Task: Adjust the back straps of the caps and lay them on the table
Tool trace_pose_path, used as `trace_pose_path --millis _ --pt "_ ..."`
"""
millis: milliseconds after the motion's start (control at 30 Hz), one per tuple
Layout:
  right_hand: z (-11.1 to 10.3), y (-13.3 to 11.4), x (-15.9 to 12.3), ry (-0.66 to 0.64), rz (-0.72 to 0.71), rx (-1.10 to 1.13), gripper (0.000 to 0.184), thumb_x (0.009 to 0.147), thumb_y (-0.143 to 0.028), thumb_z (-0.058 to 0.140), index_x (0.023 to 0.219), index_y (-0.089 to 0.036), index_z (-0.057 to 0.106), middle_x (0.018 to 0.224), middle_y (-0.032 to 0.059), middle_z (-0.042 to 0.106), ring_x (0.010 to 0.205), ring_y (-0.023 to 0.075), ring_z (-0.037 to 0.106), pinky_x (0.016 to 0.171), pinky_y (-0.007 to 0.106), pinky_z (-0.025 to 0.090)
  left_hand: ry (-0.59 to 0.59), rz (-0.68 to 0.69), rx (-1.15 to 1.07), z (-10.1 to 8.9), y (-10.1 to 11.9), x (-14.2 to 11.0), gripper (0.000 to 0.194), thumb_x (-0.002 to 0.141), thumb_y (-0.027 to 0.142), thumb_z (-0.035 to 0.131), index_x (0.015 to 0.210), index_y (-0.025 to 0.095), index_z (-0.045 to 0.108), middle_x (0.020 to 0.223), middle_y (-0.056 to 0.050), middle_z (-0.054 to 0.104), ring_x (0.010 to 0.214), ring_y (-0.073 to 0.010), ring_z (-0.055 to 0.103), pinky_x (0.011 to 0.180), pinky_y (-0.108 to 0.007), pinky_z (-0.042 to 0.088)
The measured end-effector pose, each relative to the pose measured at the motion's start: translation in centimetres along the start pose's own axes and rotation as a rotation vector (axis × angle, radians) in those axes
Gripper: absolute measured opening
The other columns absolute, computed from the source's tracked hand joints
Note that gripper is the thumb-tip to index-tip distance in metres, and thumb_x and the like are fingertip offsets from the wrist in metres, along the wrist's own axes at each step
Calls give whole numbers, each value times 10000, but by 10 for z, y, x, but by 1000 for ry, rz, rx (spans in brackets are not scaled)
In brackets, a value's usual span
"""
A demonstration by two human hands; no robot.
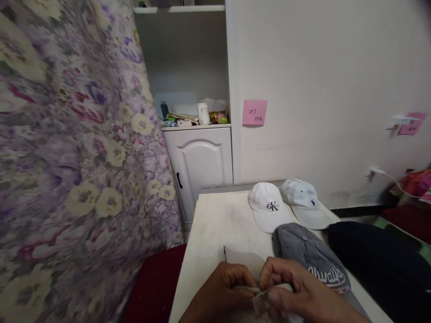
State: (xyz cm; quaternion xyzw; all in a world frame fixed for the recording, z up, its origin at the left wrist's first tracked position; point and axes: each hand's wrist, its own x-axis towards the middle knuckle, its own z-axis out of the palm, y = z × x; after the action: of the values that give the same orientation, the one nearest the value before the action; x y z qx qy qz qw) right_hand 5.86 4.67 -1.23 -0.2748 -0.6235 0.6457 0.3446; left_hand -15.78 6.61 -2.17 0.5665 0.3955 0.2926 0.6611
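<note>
At the near side of the table, my left hand (232, 287) and my right hand (286, 287) are close together, both pinching a beige cap (244, 258). Its curved brim points away from me, beyond my fingers. A short fabric strap (261, 306) shows between my fingertips; most of the cap is hidden by my hands or cut off by the lower edge. Just right of my right hand lies a grey cap (305, 244) with white lettering. Farther back are a white cap (267, 204) with dark letters and a pale cap (305, 202) with a small dark emblem.
The caps lie on a cream-topped table (215, 224). A dark fabric item (377, 260) sits at its right. Left are a floral curtain (84, 134) and a dark red seat (155, 287). Behind stands a white cabinet (205, 166) with a white jug (203, 114) on its shelf.
</note>
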Motion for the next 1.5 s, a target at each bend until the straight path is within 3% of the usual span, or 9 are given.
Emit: trace_pose_path --millis 133,367,533,700,800,1000,1233,1367,1500 --pt "-5 3 -13 80 1 -184 263 896 -457 674 910 -195 669 913 47 738 906 219 665 762 321 451 -23 22 34 1 4 -3 129 604 244 798 668 154 733 569 39 633 546 -90 492 561 -224 344" --pt "8 -1 -13 156 113 -205 304 872 -493 678 777 -205 655 824 35 734 853 219 658 770 335 453 -19 24 64 4 2 -5 133 634 245 812 683 148 737 583 44 628 569 -89 504 565 -216 355" --pt "1 0 -15 109 45 -186 371 872 -559 641 833 -190 661 793 41 704 778 205 621 675 315 399 -10 42 121 2 2 -6 158 655 272 787 637 153 685 553 43 606 535 -92 488 535 -225 343" --pt "4 0 -18 160 77 -260 409 878 -591 608 772 -198 639 758 13 633 755 182 549 692 313 380 -12 46 157 3 3 -5 171 666 280 766 619 155 658 543 58 553 537 -85 444 531 -223 321" --pt "9 -3 -17 160 111 -269 387 870 -583 623 785 -206 644 787 12 649 818 196 568 757 323 396 20 28 188 4 3 -5 138 657 238 748 609 151 652 558 55 558 556 -87 445 544 -222 325" --pt "5 1 -19 174 76 -328 425 892 -619 578 798 -215 669 791 20 638 795 196 555 712 321 405 -9 70 169 3 6 -6 198 674 302 750 603 160 633 534 68 499 541 -88 407 545 -228 324" --pt "11 -2 -20 192 156 -356 452 846 -680 587 803 -238 671 838 40 658 854 234 569 759 352 426 -7 53 231 4 6 -6 134 679 251 731 618 164 651 563 68 527 565 -89 427 548 -228 309" --pt "9 4 -21 220 158 -286 418 826 -645 634 809 -229 669 847 36 637 857 235 574 769 364 440 -6 41 217 4 5 -6 169 663 281 746 605 160 643 550 69 519 561 -90 415 547 -231 302" --pt "7 7 -24 233 184 -364 356 841 -586 643 867 -236 704 941 55 650 902 249 586 772 372 461 -10 37 257 5 5 -5 114 656 223 704 599 167 623 559 72 502 561 -88 404 545 -232 294"
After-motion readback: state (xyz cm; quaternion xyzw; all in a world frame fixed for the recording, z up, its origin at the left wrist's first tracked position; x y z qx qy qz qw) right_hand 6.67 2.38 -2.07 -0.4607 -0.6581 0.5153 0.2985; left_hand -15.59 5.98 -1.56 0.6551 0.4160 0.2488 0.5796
